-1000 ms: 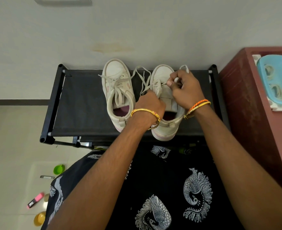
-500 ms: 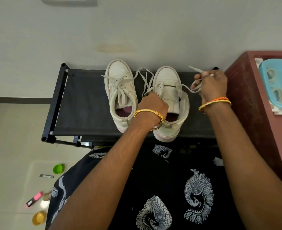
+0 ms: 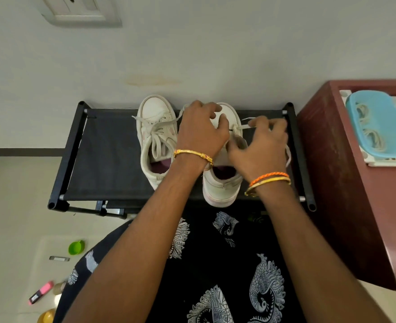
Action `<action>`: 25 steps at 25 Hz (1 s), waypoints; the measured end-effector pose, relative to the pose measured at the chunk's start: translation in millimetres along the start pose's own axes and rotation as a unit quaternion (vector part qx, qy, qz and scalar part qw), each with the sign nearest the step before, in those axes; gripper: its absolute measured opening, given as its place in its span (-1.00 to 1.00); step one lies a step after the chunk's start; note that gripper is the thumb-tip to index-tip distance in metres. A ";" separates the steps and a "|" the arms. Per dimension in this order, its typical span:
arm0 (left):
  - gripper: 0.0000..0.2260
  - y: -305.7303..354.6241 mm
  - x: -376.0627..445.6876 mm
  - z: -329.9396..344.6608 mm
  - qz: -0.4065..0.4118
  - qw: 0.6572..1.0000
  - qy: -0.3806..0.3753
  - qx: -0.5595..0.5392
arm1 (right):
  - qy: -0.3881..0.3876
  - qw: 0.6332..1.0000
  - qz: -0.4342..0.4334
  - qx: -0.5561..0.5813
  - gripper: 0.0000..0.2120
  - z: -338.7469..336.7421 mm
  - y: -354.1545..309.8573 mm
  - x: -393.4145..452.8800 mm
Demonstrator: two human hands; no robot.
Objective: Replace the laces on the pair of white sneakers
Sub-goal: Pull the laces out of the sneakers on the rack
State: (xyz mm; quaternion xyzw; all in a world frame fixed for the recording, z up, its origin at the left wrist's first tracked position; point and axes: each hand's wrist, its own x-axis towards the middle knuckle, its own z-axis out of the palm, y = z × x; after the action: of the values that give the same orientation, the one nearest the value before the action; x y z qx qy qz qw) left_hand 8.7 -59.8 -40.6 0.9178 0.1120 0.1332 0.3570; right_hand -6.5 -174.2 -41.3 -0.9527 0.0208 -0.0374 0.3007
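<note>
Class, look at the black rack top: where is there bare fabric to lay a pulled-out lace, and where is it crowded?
Free: the rack top between its left rail and the left sneaker. Crowded: around the right sneaker, where both hands work.

A home, likely a hallway: a low black fabric-topped shoe rack [image 3: 103,157] stands against a plain wall below a white switch plate [image 3: 79,10], beside a maroon wooden cabinet [image 3: 346,183].

Two white sneakers [image 3: 156,138] stand side by side on a black rack [image 3: 103,159], laces [image 3: 159,129] loose.
</note>
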 end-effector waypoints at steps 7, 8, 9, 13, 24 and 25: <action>-0.74 9.7 7.8 24.5 -0.014 0.971 -0.134 0.198 | -0.089 0.996 -0.032 0.001 -0.79 4.0 8.4 19.7; -0.74 9.7 8.8 25.6 -0.020 0.968 -0.135 0.212 | -0.082 0.995 -0.049 0.003 -0.82 3.4 9.9 20.6; -0.74 9.6 9.6 27.2 -0.024 0.967 -0.134 0.217 | -0.072 0.996 -0.061 0.007 -0.83 3.3 11.2 21.2; -0.76 10.9 11.2 29.6 -0.017 0.970 -0.130 0.203 | -0.043 0.996 -0.073 0.040 -0.87 2.8 12.2 22.7; -0.75 -8.7 22.8 -5.9 -0.436 0.794 -0.093 -0.413 | -0.081 0.991 0.019 0.103 -0.93 1.5 6.3 20.2; -0.71 -11.9 22.9 -7.4 -0.445 0.779 -0.085 -0.434 | -0.091 0.990 0.027 0.104 -0.93 2.8 4.9 20.4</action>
State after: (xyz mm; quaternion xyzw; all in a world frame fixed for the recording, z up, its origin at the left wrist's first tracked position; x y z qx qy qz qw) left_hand 26.6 -39.7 -39.8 0.5213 0.4071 -0.0842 0.7453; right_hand 14.1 -177.9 -45.3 -0.9148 0.0152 0.0552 0.3999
